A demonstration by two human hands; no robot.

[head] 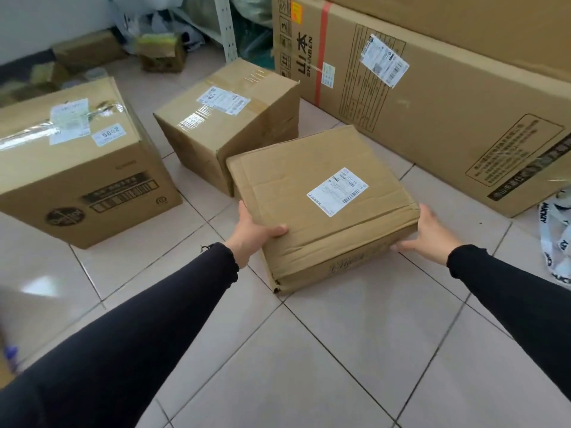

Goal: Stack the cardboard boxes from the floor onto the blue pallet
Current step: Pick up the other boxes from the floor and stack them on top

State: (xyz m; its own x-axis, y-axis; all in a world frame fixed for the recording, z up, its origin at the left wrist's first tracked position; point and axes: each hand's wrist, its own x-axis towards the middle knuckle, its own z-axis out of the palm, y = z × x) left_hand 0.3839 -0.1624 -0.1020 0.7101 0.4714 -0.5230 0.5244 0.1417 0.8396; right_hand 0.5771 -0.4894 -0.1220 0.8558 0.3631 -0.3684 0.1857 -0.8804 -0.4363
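A flat cardboard box with a white shipping label lies on the tiled floor in the middle of the view. My left hand grips its left near corner, thumb on top. My right hand presses against its right near side, fingers spread along the lower edge. Behind it stands a taller taped box, and to the left a bigger printed box numbered 5802. The blue pallet is not in view.
A very long carton lies along the right and back, close to the flat box. A white printed bag sits at the right edge. Small boxes, bags and a white shelf post clutter the far corner. Open tile floor lies in front.
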